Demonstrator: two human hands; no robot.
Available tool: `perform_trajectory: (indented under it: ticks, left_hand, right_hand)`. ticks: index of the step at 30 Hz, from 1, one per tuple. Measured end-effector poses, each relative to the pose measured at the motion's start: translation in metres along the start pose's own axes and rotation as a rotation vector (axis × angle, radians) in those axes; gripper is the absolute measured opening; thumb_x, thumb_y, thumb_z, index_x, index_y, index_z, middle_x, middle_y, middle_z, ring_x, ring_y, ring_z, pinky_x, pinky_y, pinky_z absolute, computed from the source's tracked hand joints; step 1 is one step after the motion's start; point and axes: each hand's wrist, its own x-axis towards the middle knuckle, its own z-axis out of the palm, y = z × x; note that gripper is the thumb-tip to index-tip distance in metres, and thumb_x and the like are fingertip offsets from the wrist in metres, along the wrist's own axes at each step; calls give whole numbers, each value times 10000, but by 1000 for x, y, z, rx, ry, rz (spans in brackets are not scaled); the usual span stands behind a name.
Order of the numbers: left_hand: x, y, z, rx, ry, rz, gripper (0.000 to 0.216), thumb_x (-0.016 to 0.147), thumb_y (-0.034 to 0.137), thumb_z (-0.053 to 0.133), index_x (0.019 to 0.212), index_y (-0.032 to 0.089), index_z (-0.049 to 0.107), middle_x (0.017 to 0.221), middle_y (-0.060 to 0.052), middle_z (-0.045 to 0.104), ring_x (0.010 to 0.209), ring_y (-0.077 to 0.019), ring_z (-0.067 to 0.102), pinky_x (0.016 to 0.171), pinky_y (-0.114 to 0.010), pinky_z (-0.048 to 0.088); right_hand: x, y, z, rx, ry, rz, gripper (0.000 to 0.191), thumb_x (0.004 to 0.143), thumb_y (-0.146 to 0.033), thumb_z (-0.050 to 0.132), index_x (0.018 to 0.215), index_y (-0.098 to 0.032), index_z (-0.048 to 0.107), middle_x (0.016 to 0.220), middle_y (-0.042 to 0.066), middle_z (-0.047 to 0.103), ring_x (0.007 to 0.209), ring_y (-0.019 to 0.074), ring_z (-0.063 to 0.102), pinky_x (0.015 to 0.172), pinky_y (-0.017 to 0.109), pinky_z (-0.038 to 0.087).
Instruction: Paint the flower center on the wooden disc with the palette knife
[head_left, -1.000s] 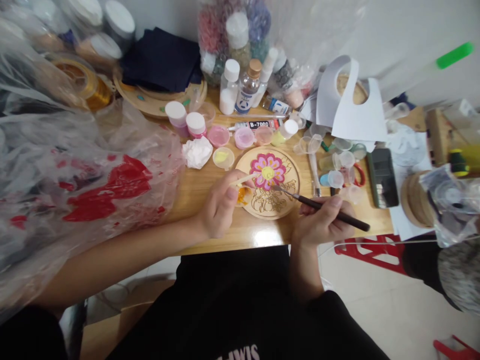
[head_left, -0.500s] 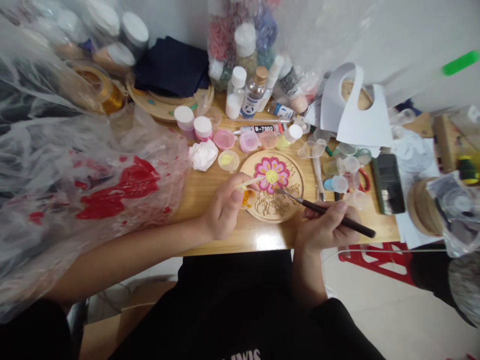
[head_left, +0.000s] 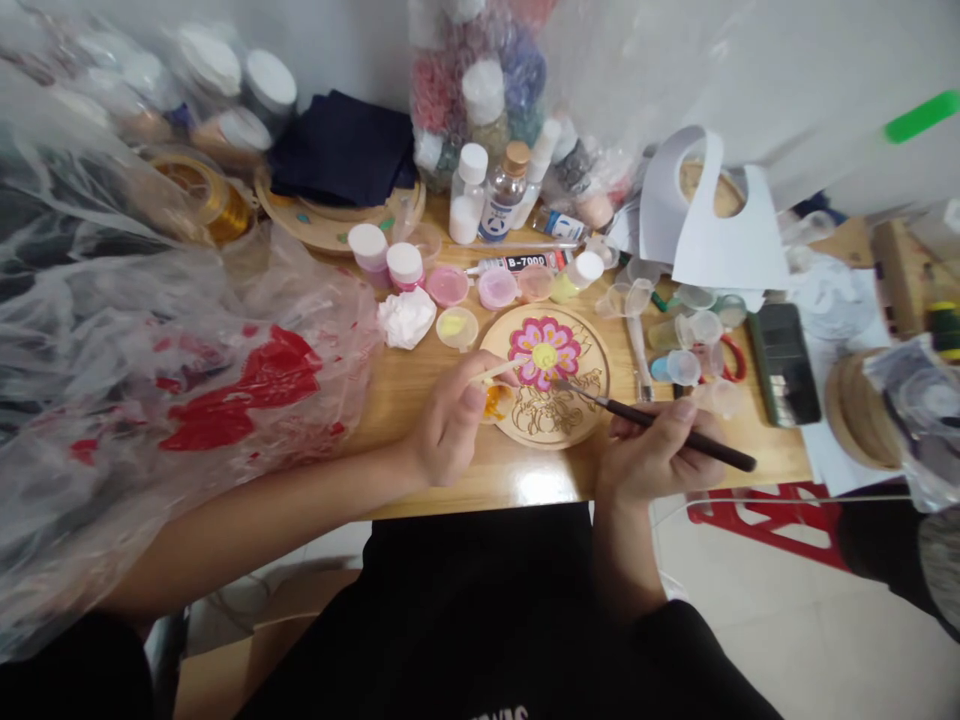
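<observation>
A round wooden disc (head_left: 581, 410) lies on the wooden table (head_left: 397, 385), bearing a pink flower (head_left: 544, 350) with a yellow centre above unpainted line work. My right hand (head_left: 652, 455) is closed around a dark paintbrush (head_left: 675, 428), and the bristle tip touches the disc just below the flower. My left hand (head_left: 450, 425) is closed on a small cup of orange paint (head_left: 496, 400) at the disc's left edge; a pale stick pokes out from its fingers.
Small paint cups (head_left: 480, 290), pink-lidded jars (head_left: 386, 255), a crumpled tissue (head_left: 405, 318) and a B-7000 glue tube (head_left: 517, 263) lie behind the disc. Bottles (head_left: 487, 190) stand at the back. A crinkled plastic bag (head_left: 150, 340) fills the left. A phone (head_left: 784, 362) lies right.
Only my view has shifted slightly; the brush tip stays just below the flower and both hands keep their grips.
</observation>
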Motion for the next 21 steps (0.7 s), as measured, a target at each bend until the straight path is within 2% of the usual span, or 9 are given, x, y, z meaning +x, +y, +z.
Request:
perform_trajectory:
  ticks: [4,10,21]
  left_hand:
    - [0,0,0,6,9,-21,594,1038,618,252,985,158,624,925,-68,635,865,-186,620,782,-351,483]
    - [0,2,0,11,8,-39,574,1039,611,272,968,181,645,900,-55,638,833,-182,630,755,-351,492]
    - [-1,1,0,4,20,-56,554,1027,623,284,993,197,637,927,-68,652,874,-210,638,798,-382,499]
  right_hand:
    - [0,-1,0,5,16,-5,381,895,-406,637,573,-210,574,383,-80,488,291,77,450,281,225,329]
    - [0,-1,-2,-53,-34,8,413,905,-425,606,559,-218,519,392,-77,467,301,77,449,298,233,362]
    - [0,-2,1,-38,-12,26,397,887,-438,624,570,-214,547,389,-77,478,297,82,461,288,228,355]
